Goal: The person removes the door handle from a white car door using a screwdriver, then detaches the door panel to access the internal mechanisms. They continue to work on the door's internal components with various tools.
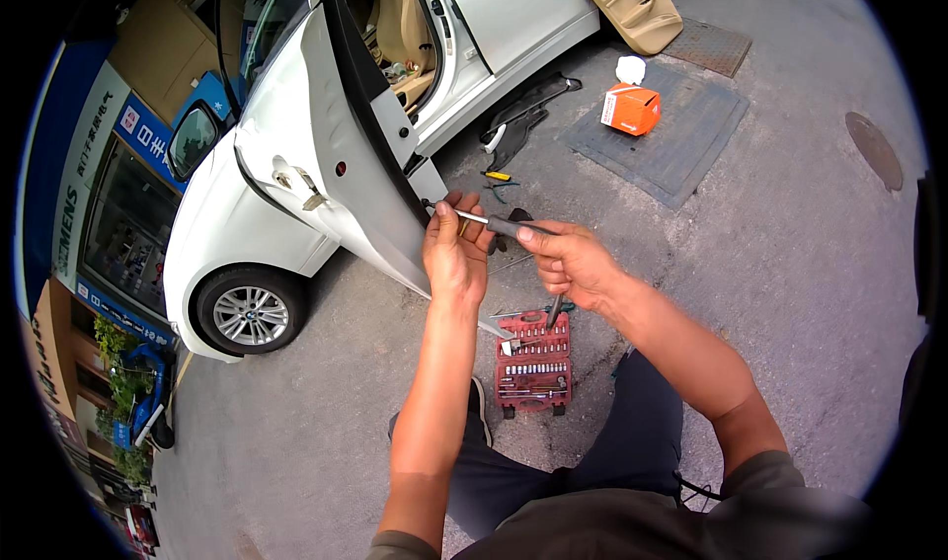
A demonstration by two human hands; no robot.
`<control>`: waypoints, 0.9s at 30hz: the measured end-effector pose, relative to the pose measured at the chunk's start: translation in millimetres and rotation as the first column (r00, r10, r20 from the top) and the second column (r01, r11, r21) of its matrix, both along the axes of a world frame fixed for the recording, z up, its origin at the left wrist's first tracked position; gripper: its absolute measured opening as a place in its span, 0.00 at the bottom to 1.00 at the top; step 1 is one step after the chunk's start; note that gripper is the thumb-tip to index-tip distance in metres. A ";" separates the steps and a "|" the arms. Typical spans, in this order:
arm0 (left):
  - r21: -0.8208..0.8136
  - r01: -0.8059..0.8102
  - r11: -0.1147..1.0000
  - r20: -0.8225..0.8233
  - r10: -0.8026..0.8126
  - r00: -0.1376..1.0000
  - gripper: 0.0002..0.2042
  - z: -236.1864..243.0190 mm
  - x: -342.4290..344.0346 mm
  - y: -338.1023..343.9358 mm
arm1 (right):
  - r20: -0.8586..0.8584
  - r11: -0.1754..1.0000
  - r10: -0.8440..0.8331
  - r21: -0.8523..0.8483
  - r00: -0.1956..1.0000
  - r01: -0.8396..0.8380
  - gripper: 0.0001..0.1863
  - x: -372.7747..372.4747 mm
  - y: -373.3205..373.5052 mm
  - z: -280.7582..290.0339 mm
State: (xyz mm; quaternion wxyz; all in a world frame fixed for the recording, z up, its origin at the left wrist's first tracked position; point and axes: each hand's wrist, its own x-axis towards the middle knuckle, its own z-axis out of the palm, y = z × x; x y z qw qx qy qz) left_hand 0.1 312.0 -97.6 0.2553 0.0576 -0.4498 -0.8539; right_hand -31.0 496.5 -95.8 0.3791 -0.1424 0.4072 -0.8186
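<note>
My left hand [456, 239] curls its fingers around the metal shaft of a tool [472, 216] at the edge of the open white car door [351, 219]. My right hand [578, 264] grips the tool's grey-black handle [504, 225]. A second dark handle [555, 311] hangs below my right fingers; I cannot make out what it belongs to. The shaft's tip is near a small dark spot on the door's rear edge, partly behind my left fingers. Below my hands an open red socket set [533, 382] lies on the ground between my legs.
A beige door panel [637, 12] leans by the car's rear. An orange box [630, 109] sits on a metal cover [691, 145]. Black trim [513, 125] and small tools [496, 177] lie under the door opening. A blue scooter [148, 392] stands at left by shopfronts.
</note>
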 end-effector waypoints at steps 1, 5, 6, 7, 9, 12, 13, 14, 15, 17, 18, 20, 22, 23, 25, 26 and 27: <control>0.010 -0.014 1.000 -0.002 0.014 1.000 0.15 2.2 -2.3 1.2 | 0.075 0.999 0.020 -0.034 0.997 -0.018 0.23 2.9 -0.2 0.5; 0.040 -0.027 0.999 0.014 0.027 1.000 0.16 3.0 -2.3 0.0 | -0.889 0.744 -0.086 -0.358 -0.451 0.564 0.26 -31.2 1.7 -10.1; 0.050 -0.022 0.998 0.002 0.022 1.000 0.16 2.1 -2.2 -1.3 | -0.909 0.755 -0.099 -0.333 -0.405 0.564 0.26 -29.9 0.5 -12.0; 0.060 -0.019 0.998 -0.010 0.019 1.000 0.16 1.4 -0.8 -2.5 | -0.927 0.768 -0.111 -0.309 -0.358 0.562 0.26 -27.9 -0.8 -12.7; 0.056 -0.018 0.998 -0.001 0.018 1.000 0.15 0.4 1.0 -4.0 | -0.954 0.786 -0.125 -0.263 -0.272 0.560 0.26 -27.3 -1.9 -9.8; 0.065 -0.008 0.998 -0.027 0.009 1.000 0.15 5.4 0.0 6.5 | -0.853 0.897 -0.309 -0.115 0.420 0.426 0.24 -12.1 -13.0 -27.9; 0.072 -0.001 0.997 -0.042 0.004 0.999 0.15 6.3 -1.1 11.3 | -0.768 0.916 -0.321 -0.103 0.554 0.388 0.24 -10.9 -14.4 -29.8; 0.048 -0.025 0.999 -0.015 0.025 1.000 0.14 6.0 -1.0 9.6 | -0.751 0.919 -0.323 -0.104 0.576 0.380 0.24 -13.3 -14.9 -25.2; 0.025 -0.047 0.999 0.011 0.046 0.999 0.14 3.6 0.1 5.8 | -0.733 0.922 -0.325 -0.105 0.597 0.372 0.24 -16.6 -14.5 -19.8; 0.017 -0.069 0.997 0.030 0.069 0.997 0.13 2.8 0.3 3.0 | -0.681 0.928 -0.326 -0.100 0.655 0.357 0.24 -18.2 -14.5 -15.5; 0.032 -0.071 0.997 0.025 0.070 0.997 0.12 4.2 -3.7 2.1 | -0.645 0.932 -0.325 -0.095 0.691 0.350 0.24 -16.6 -15.1 -17.2; 0.060 -0.111 0.992 0.046 0.108 0.993 0.11 8.8 -4.4 8.6 | -0.947 0.860 -0.254 -0.129 0.195 0.494 0.24 -27.1 -10.4 -16.7; 0.065 -0.093 0.994 0.028 0.091 0.995 0.11 10.2 -3.8 4.0 | -0.978 0.796 -0.066 -0.173 -0.200 0.580 0.25 -32.1 -1.7 -8.7; 0.072 -0.091 0.993 0.030 0.089 0.996 0.11 7.6 -0.2 0.0 | -0.948 0.794 0.095 -0.112 -0.304 0.598 0.26 -26.4 4.3 -1.4; 0.051 -0.067 0.996 0.022 0.066 0.998 0.12 3.3 3.1 -5.0 | -0.966 0.811 0.045 -0.113 -0.254 0.574 0.26 -19.0 0.3 -5.4; 0.038 -0.058 0.998 0.025 0.057 0.998 0.12 5.5 7.5 -3.1 | -0.984 0.824 -0.160 -0.178 -0.082 0.538 0.25 -10.7 -10.5 -16.2; 0.030 -0.037 0.999 0.015 0.036 0.999 0.11 8.3 5.8 1.3 | -0.963 0.862 -0.232 -0.140 0.134 0.487 0.24 -11.4 -12.4 -20.9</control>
